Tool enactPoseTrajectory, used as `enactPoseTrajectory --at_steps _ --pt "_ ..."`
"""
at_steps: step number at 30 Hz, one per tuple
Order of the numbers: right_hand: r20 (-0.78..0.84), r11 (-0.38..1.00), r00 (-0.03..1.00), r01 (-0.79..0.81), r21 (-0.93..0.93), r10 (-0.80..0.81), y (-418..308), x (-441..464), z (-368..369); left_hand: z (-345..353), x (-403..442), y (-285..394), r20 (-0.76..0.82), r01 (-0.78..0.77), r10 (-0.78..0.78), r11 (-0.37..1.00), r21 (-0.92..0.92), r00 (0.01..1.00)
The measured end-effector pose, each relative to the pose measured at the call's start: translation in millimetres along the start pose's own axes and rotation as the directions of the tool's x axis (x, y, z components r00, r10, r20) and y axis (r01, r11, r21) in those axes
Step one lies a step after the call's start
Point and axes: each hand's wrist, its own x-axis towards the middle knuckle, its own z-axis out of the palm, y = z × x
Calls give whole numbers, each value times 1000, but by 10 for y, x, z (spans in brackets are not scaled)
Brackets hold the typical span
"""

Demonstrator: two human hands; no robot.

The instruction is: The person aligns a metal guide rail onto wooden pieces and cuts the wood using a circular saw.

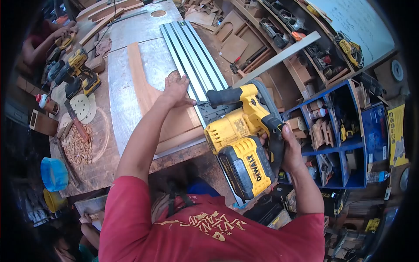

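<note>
A yellow and black track saw with a large battery sits at the near end of a silver guide rail. My right hand is wrapped round the saw's rear handle. On the rail's left edge, just beyond the saw, rests my left hand, its fingers spread over the rail and the wood beside it. Under the rail lies a brown wooden panel with a curved cut-out, on top of a pale, worn board. The saw's blade is hidden.
Cordless drills, sanding discs and a heap of wood plugs lie on the bench's left side. Blue shelves stand at the right. A long strip slants behind the saw. Another person's arm is at the upper left.
</note>
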Motion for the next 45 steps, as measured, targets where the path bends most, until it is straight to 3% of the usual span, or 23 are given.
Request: enactPoseTrajectory --at_steps 2,9,27,35,40,41,43,45 --pt "-21 999 999 -41 25 42 -21 22 22 20 -15 -3 6 -5 5 1000 -22 1000" --pt "-74 981 996 -59 -183 46 41 152 35 103 10 -24 -44 -13 13 1000 -8 999" --pt "-2 980 1000 -19 -199 19 331 484 57 98 20 -22 4 -17 17 1000 19 1000" --pt "2 976 1000 4 -219 -3 368 826 151 200 21 -74 -50 -51 51 999 -1 997" --pt "46 984 998 43 -174 -36 236 1089 257 403 58 -158 -117 -56 54 998 -15 992" --pt "40 980 999 44 -194 -37 94 1004 304 417 90 -186 -120 -49 48 999 1 992" --pt "56 876 976 215 -432 -211 41 957 276 320 25 -153 -97 -47 46 999 -10 994" --pt "31 888 976 209 -408 -216 -98 797 238 247 -46 -121 -110 -50 44 998 -47 993"
